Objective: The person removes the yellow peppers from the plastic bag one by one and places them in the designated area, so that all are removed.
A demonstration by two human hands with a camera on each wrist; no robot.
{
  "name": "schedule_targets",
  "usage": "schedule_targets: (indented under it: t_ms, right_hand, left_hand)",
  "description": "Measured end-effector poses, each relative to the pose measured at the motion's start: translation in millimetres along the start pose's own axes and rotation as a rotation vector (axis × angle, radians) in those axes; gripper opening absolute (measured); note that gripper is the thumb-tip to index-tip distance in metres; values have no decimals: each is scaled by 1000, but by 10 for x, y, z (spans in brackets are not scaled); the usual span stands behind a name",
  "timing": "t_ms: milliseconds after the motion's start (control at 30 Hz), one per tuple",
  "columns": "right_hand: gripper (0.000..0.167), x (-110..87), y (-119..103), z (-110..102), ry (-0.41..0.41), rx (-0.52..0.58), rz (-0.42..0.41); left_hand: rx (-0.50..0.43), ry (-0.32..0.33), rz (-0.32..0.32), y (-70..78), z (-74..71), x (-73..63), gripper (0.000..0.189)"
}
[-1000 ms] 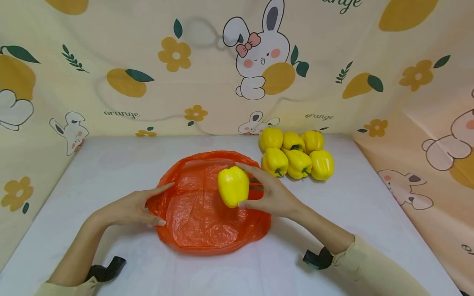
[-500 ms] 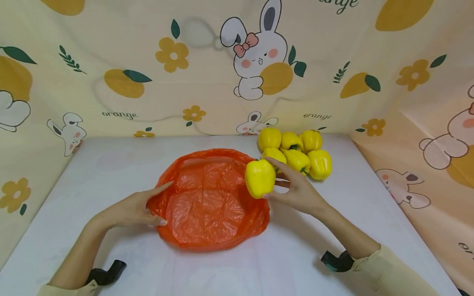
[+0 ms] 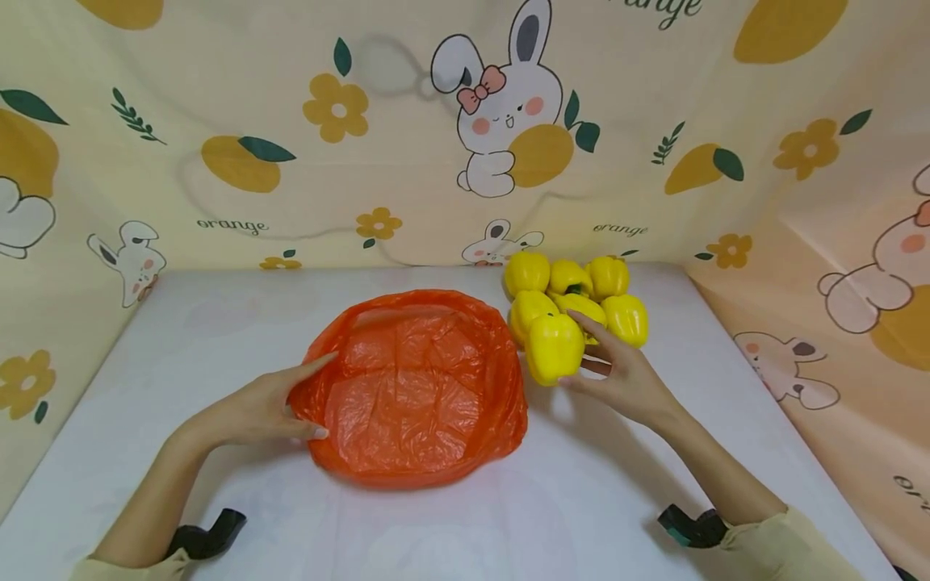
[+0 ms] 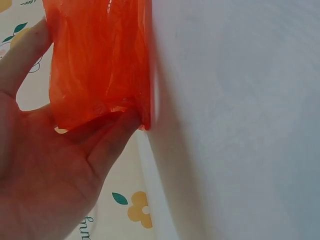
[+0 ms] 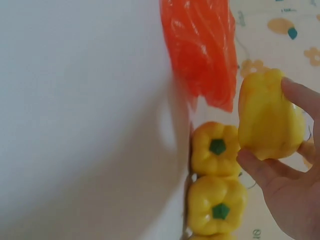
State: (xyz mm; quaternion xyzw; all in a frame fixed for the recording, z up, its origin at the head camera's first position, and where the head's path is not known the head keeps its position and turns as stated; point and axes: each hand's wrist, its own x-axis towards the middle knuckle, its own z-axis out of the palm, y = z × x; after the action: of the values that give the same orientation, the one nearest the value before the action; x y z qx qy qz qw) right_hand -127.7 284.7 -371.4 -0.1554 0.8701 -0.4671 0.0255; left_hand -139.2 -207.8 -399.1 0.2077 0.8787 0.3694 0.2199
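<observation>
An orange-red plastic bag (image 3: 403,428) lies spread open on the white table, its mouth facing up. At its left side my left hand (image 3: 247,407) grips the bag; in the left wrist view the fingers curve against the thin film (image 4: 100,60) near the table surface. My right hand (image 3: 628,375) holds a yellow bell pepper (image 3: 555,351) between thumb and fingers, just right of the bag. In the right wrist view this pepper (image 5: 270,117) is raised off the table, beside other yellow peppers (image 5: 217,150).
Several yellow bell peppers (image 3: 526,274) sit in two rows at the table's back right, partly covered by the held one. A patterned cloth (image 3: 407,177) forms the back and side walls. Black curved pieces (image 3: 693,526) are worn near both wrists.
My right hand has carried the yellow bell pepper rightward from over the bag to in front of the pepper group. The left hand stays at the bag's left side.
</observation>
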Motion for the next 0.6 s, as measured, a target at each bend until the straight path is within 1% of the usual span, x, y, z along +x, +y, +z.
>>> schedule_targets:
  t_ms: [233, 400, 600]
  right_hand:
    - [87, -81, 145, -45, 9, -43, -18]
    - [89, -117, 262, -46, -11, -51, 10]
    - [90, -121, 374, -6, -28, -54, 44]
  left_hand:
    - [-29, 17, 4, 31, -10, -16, 101]
    - [-35, 25, 3, 47, -18, -28, 101]
    - [-13, 44, -8, 49, -8, -43, 100]
